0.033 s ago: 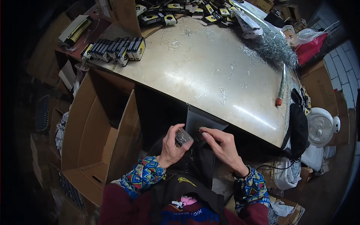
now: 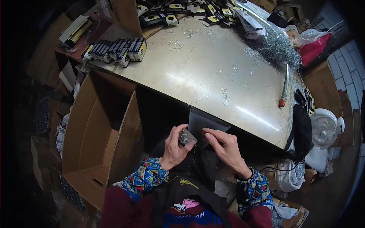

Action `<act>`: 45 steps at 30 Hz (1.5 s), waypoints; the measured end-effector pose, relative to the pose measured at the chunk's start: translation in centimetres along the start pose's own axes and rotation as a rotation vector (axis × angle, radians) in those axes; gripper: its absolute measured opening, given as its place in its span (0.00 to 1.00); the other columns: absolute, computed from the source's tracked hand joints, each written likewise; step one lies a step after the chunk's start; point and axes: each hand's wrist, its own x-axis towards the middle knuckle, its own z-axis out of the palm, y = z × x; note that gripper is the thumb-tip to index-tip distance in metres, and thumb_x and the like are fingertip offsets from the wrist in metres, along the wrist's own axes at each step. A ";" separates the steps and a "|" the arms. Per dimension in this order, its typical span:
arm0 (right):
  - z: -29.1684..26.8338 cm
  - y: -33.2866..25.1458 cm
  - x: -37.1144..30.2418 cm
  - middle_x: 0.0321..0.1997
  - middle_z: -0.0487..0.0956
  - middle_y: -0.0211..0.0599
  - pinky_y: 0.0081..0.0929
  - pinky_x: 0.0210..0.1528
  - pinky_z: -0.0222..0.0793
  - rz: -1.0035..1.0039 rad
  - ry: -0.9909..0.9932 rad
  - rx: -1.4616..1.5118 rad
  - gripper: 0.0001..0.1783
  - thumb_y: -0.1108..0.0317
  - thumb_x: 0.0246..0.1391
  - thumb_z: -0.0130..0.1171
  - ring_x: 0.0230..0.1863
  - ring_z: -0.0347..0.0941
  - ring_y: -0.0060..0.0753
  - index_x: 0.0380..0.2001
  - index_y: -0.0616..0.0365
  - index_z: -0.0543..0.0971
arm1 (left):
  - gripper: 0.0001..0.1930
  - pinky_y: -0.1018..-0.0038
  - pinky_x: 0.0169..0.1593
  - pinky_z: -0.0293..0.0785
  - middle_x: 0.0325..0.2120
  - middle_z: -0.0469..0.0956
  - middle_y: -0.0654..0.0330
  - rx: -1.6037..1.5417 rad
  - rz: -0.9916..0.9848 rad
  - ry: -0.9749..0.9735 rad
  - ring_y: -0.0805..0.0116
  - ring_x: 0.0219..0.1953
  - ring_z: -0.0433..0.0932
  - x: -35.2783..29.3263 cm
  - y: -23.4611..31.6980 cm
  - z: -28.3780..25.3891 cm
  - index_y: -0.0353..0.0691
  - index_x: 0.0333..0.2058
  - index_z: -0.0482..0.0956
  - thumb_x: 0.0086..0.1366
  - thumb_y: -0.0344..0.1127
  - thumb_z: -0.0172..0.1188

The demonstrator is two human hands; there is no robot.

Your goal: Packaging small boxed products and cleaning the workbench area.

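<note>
My left hand (image 2: 173,149), closed, grips a small clear plastic case (image 2: 191,142) above my lap, just off the table's near edge. Thin silvery metal pieces (image 2: 183,139) show inside the case. To its right, my right hand (image 2: 226,147) is closed in a pinch, thumb against forefinger; whatever its fingertips hold is too small to make out. A short gap separates the two hands. Bent silvery wire pieces (image 2: 225,96) like these lie scattered over the metal-topped table (image 2: 159,72) ahead.
Small black-and-yellow boxes (image 2: 121,51) stand in rows at the table's left, with more heaped at the back. A big wire-piece pile (image 2: 275,47) and a red-tipped tube (image 2: 284,89) lie to the right. An open carton (image 2: 85,133) stands left; a white fan (image 2: 324,128), right.
</note>
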 end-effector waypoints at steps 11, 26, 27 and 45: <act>-1.2 1.2 1.6 0.25 0.81 0.45 0.23 0.27 0.70 -0.015 0.208 -0.203 0.08 0.75 0.54 0.59 0.24 0.78 0.28 0.37 0.65 0.82 | 0.54 0.60 0.63 0.61 0.59 0.61 0.44 0.087 0.199 -0.088 0.44 0.60 0.61 2.3 1.9 1.1 0.33 0.66 0.47 0.48 0.40 0.75; -0.1 1.4 2.5 0.56 0.73 0.48 0.34 0.51 0.72 -0.376 0.277 -0.219 0.15 0.72 0.48 0.67 0.52 0.72 0.49 0.41 0.59 0.80 | 0.36 0.61 0.44 0.75 0.39 0.73 0.45 0.107 0.066 -0.122 0.45 0.43 0.76 2.9 3.3 2.3 0.31 0.51 0.64 0.45 0.35 0.73; -0.1 1.2 2.5 0.56 0.73 0.49 0.35 0.52 0.71 -0.347 0.301 -0.244 0.15 0.71 0.48 0.67 0.52 0.72 0.49 0.41 0.59 0.80 | 0.36 0.61 0.44 0.74 0.38 0.74 0.45 0.160 0.110 -0.099 0.45 0.43 0.76 3.0 3.3 2.3 0.31 0.50 0.65 0.44 0.35 0.73; -1.5 0.4 2.5 0.62 0.71 0.48 0.38 0.59 0.65 -0.384 0.155 -0.096 0.21 0.69 0.43 0.71 0.61 0.66 0.48 0.43 0.58 0.81 | 0.43 0.63 0.50 0.76 0.48 0.73 0.44 0.121 0.111 -0.069 0.46 0.48 0.77 4.0 3.8 0.5 0.38 0.60 0.58 0.48 0.35 0.74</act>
